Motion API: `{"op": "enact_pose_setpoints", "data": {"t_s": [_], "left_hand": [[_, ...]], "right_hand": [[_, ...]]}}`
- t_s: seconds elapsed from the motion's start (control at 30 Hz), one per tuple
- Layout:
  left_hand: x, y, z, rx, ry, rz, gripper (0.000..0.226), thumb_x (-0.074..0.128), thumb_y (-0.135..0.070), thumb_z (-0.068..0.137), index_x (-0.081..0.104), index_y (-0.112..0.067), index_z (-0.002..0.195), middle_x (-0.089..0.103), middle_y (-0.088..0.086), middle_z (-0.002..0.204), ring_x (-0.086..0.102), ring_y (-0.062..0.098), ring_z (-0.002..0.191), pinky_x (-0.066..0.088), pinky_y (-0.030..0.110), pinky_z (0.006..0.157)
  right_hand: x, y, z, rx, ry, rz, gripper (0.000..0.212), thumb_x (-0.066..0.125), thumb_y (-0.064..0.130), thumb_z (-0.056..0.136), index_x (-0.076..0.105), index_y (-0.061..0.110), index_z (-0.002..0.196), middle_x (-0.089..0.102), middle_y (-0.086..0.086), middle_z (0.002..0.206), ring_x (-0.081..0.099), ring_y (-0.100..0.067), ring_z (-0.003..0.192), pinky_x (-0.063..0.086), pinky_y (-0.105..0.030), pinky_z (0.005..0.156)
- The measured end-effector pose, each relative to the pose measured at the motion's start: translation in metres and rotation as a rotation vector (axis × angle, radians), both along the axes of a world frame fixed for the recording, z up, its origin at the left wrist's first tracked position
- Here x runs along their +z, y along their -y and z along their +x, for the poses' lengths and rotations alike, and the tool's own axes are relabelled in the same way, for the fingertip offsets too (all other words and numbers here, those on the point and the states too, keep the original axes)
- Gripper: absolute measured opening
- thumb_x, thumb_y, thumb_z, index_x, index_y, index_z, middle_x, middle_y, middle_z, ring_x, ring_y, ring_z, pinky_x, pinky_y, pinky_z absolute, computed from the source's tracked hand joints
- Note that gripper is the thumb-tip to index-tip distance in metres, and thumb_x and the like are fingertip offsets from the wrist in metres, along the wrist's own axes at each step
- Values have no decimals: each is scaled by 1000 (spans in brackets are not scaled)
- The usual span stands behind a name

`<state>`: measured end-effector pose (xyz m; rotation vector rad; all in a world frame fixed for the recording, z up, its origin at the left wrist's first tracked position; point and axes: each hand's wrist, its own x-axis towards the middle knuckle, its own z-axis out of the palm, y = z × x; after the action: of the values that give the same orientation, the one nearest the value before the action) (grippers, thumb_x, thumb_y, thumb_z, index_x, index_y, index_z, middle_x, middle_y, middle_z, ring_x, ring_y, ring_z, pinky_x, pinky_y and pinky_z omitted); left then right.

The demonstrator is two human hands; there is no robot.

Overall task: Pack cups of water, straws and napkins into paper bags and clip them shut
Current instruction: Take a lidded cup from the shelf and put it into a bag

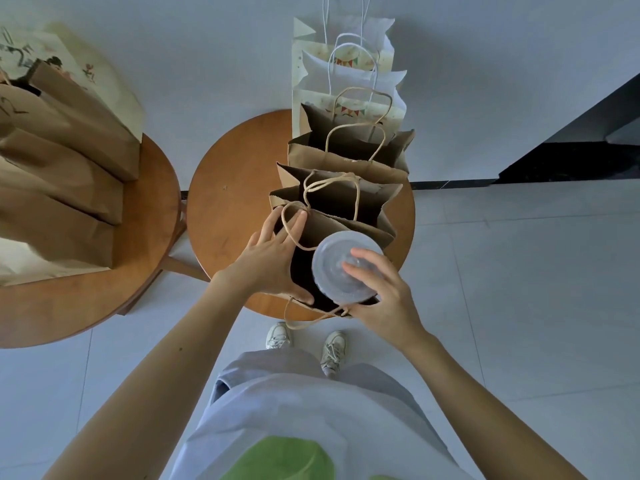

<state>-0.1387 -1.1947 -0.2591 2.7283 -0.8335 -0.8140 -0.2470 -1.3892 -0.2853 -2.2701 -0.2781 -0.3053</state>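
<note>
Right hand (384, 299), fingers (362, 258) atop it, holds the cup (330, 271) over the bag (346, 225).

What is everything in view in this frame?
cup: one, clear, lidded, over the near bag's mouth
near bag: one, brown, open, front of the right table
other open bags: at least three, brown, behind it
printed bags: about three, cream and white, farthest back
folded bags: at least three, brown, left table
tables: two, wooden, round
shoes: two, white, grey floor
left hand: spreads the near bag
right hand: grips the cup
</note>
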Motion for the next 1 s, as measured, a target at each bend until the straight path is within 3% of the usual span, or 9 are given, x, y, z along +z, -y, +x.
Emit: {"op": "enact_pose_setpoints", "data": {"t_s": [0.27,0.5,0.63,0.83,0.93,1.0], "left_hand": [[4,-7,8,-51,-22,-37,124,69,-61,68,-20,-23,145,-13,-1,154,-23,27,139,1,44,115],[1,-24,17,-66,7,-22,129,69,-66,64,-20,-22,144,-5,-4,156,-22,24,140,0,44,115],[2,-30,20,-93,10,11,130,70,-68,61,-20,-25,144,-9,-6,155,-24,23,139,-1,45,114],[12,-28,26,-106,-43,-37,131,70,-69,60,-24,-30,143,-11,-8,155,-24,23,139,-4,47,114],[16,-22,31,-142,-43,-44,131,69,-69,59,-25,-31,142,-5,-7,156,-19,26,140,-2,46,114],[16,-19,33,-166,-11,-39,131,68,-70,59,-25,-30,142,1,-5,156,-13,27,141,-1,45,114]], "right_hand": [[8,-8,4,100,0,-108,54,77,25,70,55,16,118,46,-2,126,46,-21,119,46,-23,93],[12,-25,27,94,-169,-166,46,75,23,68,64,9,110,55,-10,124,51,-29,115,49,-33,87],[16,-26,32,120,-231,-224,44,78,20,67,62,11,107,53,-8,124,49,-28,115,47,-29,86],[17,-19,27,142,-289,-240,37,73,26,67,58,14,98,51,-3,123,39,-13,116,46,-17,80],[17,-20,28,147,-345,-321,37,75,21,67,57,14,98,47,-4,128,44,-18,115,50,-21,77],[17,-21,31,146,-402,-359,36,75,17,68,57,13,99,45,-5,131,47,-22,114,48,-17,76]]}}
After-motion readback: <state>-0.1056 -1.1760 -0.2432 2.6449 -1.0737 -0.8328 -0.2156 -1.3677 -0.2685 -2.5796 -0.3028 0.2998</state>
